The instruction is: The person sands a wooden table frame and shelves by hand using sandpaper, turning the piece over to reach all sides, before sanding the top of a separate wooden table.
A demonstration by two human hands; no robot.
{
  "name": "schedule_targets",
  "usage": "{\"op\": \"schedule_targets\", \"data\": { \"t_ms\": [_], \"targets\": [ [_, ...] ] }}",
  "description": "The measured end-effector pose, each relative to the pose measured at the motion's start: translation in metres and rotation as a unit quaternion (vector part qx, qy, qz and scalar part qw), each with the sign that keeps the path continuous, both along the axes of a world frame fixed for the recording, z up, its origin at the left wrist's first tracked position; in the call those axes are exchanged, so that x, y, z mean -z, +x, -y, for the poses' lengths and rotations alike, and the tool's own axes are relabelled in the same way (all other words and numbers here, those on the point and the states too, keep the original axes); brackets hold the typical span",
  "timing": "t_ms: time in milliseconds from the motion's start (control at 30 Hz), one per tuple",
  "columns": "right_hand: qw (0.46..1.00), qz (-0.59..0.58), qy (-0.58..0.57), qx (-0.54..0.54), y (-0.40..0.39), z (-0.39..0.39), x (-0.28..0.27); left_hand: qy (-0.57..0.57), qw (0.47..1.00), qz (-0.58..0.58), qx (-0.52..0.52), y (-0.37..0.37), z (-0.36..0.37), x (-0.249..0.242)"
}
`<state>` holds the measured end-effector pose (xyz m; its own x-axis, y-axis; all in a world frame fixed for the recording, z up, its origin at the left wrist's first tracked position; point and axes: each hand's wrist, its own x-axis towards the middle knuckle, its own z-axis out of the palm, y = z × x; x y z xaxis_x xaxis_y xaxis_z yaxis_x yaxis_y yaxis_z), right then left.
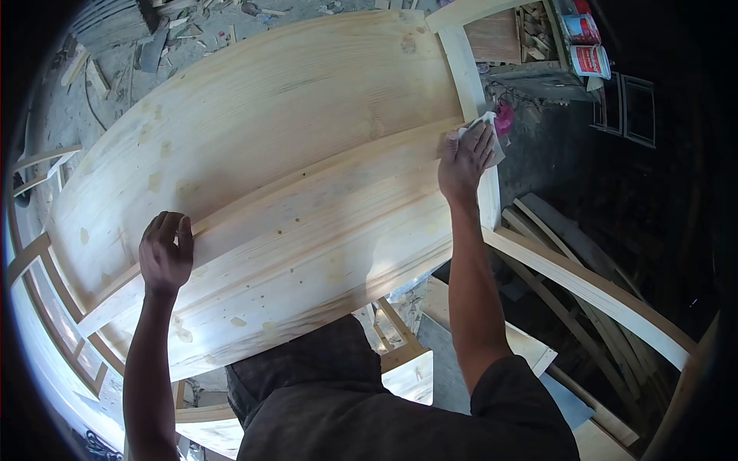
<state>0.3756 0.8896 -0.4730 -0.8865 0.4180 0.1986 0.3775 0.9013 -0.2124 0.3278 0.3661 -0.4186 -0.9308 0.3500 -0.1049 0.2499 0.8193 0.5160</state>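
Note:
A large pale wooden panel (307, 84) stretches across the view, with a raised wooden rail (338, 170) running along it. My left hand (167, 250) is closed over the rail near its left end, fingers curled round the edge. At the rail's right end, my right hand (465, 163) presses a folded sheet of sandpaper (490, 117) against the wood, beside the upright frame post (463, 73). The sheet is partly hidden under the fingers. Light patches and small dark holes mark the wood.
Wood scraps (92, 77) litter the floor at upper left. Paint buckets (590, 60) stand at upper right near a box of offcuts (536, 34). A long frame rail (592, 280) juts out at right, above stacked boards (573, 230). Slatted framework (58, 284) lies at left.

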Motion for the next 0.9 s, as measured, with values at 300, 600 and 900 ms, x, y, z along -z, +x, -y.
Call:
{"op": "schedule_targets", "data": {
  "t_ms": [300, 600, 900],
  "targets": [
    [0.897, 0.085, -0.065, -0.429, 0.012, 0.210, -0.033, -0.029, 0.992, -0.087, -0.089, 0.005, 0.000, 0.011],
    [0.926, 0.191, -0.014, -0.324, -0.038, 0.109, -0.073, -0.018, 0.992, -0.077, -0.099, 0.004, 0.007, 0.005],
    [0.830, 0.451, 0.135, -0.300, -0.090, -0.030, -0.108, 0.013, 0.991, -0.075, -0.108, 0.000, 0.009, 0.009]
  ]
}}
